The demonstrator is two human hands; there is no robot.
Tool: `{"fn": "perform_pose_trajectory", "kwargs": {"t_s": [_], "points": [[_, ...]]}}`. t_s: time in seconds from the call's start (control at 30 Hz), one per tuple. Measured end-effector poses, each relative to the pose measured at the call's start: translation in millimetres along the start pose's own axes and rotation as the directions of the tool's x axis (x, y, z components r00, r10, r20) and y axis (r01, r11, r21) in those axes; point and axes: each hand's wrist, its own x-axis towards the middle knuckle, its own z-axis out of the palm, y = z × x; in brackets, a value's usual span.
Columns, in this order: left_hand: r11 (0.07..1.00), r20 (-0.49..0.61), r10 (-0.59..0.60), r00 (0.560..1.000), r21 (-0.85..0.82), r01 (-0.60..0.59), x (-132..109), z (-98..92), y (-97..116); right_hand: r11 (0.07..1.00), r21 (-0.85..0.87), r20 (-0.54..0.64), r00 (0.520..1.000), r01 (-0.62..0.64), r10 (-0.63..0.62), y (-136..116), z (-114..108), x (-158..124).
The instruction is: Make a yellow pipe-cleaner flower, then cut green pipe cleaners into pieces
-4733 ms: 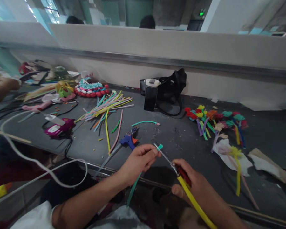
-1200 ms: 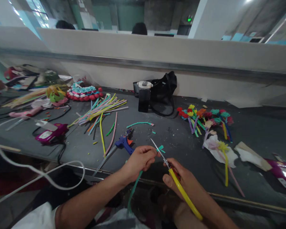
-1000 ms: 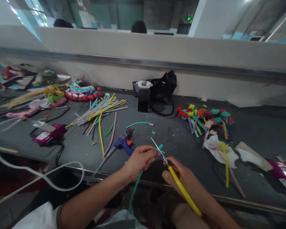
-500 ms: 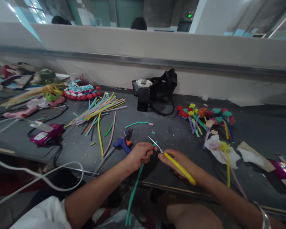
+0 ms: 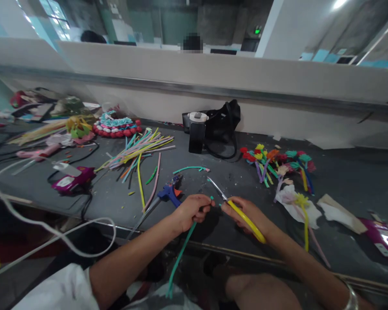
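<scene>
Left fingers (image 5: 205, 200) pinched on green strip (image 5: 186, 241); right fingers (image 5: 229, 209) wrapped around scissors (image 5: 245, 220). Snippet (image 5: 220, 206) beside right fingers looks already cut off (my read); strip's long tail below left fingers is uncut.

From the hands: scissors (image 5: 247, 221) in the right hand (image 5: 251, 212), strip (image 5: 182, 255) hanging from the left hand (image 5: 193, 211) past the table (image 5: 358, 172) edge at seven o'clock. Glue gun (image 5: 168, 193) at ten, strip pile (image 5: 142, 150) beyond it! Twelve: phone (image 5: 197, 138) standing before bag (image 5: 224, 125). Flower bunches (image 5: 273, 155) at two; at three, a flower (image 5: 301, 199) lies on tissue (image 5: 313, 213).
</scene>
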Motion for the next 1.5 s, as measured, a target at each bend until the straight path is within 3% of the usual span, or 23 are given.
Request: {"fn": "perform_pose_trajectory", "kwargs": {"t_s": [0.17, 0.27, 0.5, 0.67, 0.83, 0.97, 1.1, 1.27, 1.5], "points": [[0.996, 0.129, -0.039, 0.991, 0.081, 0.029, -35, 14.0, -5, 0.984, 0.031, -0.128, 0.977, 0.173, -0.168, 0, 7, -27], [0.993, 0.158, -0.045, 0.986, 0.118, 0.027, -48, 21.6, -9, 0.967, 0.078, -0.145, 0.962, 0.244, -0.231, -1, 20, -42], [0.992, 0.183, -0.083, 0.980, 0.108, 0.064, -63, 24.3, -13, 0.962, 0.086, -0.187, 0.952, 0.260, -0.241, -6, 39, -60], [0.981, 0.162, -0.131, 0.978, 0.165, 0.104, -66, 23.1, -18, 0.967, -0.006, -0.204, 0.946, 0.255, -0.251, -2, 42, -62], [0.974, 0.122, -0.074, 0.990, 0.224, 0.045, -70, 26.9, -16, 0.974, -0.016, -0.257, 0.940, 0.228, -0.224, -6, 37, -58], [0.980, 0.015, 0.043, 0.999, 0.195, -0.045, -75, 23.7, -3, 0.985, 0.013, -0.198, 0.966, 0.171, -0.165, -8, 32, -60], [0.983, -0.002, 0.148, 0.989, 0.110, -0.147, -76, 15.9, 8, 0.984, -0.046, -0.105, 0.978, 0.174, -0.178, 5, 33, -70], [0.986, -0.013, 0.143, 0.990, 0.089, -0.141, -71, 14.5, 8, 0.971, -0.115, 0.052, 0.977, 0.209, -0.205, 19, 34, -78], [0.989, -0.071, 0.129, 0.989, 0.089, -0.122, -64, 18.3, 7, 0.964, -0.177, 0.060, 0.980, 0.197, -0.189, 17, 31, -78]]}}
